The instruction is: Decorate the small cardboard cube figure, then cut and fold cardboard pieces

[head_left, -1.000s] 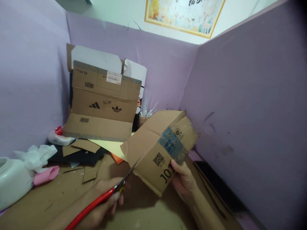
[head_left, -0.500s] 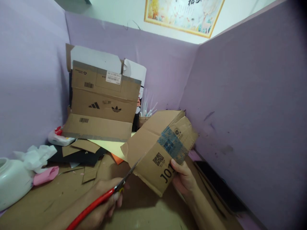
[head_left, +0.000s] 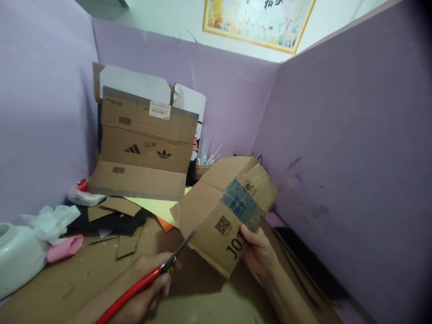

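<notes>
My left hand (head_left: pixel 148 281) is closed around red-handled scissors (head_left: pixel 143 283), whose blades point up and to the right. The blades meet the left edge of a brown cardboard piece (head_left: pixel 216 238), near a fold line. That cardboard carries blue patterned tape (head_left: pixel 241 204), a printed QR code (head_left: pixel 223 225) and large black lettering, partly covered by my thumb. My right hand (head_left: pixel 258 252) grips its lower right side, thumb on the front face and the other fingers mostly hidden behind. The cardboard is held tilted above the table.
A flattened shoebox (head_left: pixel 145 144) leans at the back left. Cardboard scraps (head_left: pixel 127 245), black sheets (head_left: pixel 81 220) and yellow paper (head_left: pixel 157 207) lie below it. A white container (head_left: pixel 20 261) with tissue stands left. A dark flat device (head_left: pixel 307 265) rests along the right partition (head_left: pixel 347 148).
Very little differs. The scissors and my left hand have shifted slightly, with the blades still at the cardboard's edge. The cardboard and my right hand stay almost in place.
</notes>
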`<state>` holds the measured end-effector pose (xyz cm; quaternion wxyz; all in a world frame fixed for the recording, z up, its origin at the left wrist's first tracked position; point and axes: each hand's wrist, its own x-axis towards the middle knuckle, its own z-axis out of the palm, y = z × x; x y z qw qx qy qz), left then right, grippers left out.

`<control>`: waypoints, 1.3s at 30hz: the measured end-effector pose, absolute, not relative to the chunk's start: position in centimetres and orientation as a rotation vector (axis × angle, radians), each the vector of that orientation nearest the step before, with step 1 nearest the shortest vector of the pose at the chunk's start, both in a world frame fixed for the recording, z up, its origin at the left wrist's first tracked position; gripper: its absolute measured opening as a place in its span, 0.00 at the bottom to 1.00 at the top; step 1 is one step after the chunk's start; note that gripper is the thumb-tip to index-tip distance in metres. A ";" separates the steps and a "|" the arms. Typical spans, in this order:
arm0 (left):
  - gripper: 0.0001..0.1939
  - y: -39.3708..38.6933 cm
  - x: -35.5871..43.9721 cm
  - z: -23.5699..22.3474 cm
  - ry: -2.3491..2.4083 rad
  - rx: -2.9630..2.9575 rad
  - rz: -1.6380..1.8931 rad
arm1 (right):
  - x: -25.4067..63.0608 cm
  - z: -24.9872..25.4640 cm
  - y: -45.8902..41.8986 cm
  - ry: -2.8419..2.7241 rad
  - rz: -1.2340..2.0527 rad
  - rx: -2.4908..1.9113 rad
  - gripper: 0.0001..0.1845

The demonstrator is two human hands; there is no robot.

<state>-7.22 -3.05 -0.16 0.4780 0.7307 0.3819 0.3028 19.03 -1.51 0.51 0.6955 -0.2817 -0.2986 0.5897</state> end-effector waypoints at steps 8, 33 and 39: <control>0.24 -3.5 -6.9 0.9 1.021 1.795 0.688 | 19.0 0.4 -1.4 -0.640 1.301 -0.617 0.17; 0.12 -3.3 -6.3 2.1 1.174 1.977 0.680 | 19.2 0.3 -1.6 -0.644 1.251 -0.673 0.19; 0.15 -3.5 -6.5 2.1 1.161 1.991 0.724 | 18.6 0.3 -1.7 -0.690 1.286 -0.675 0.19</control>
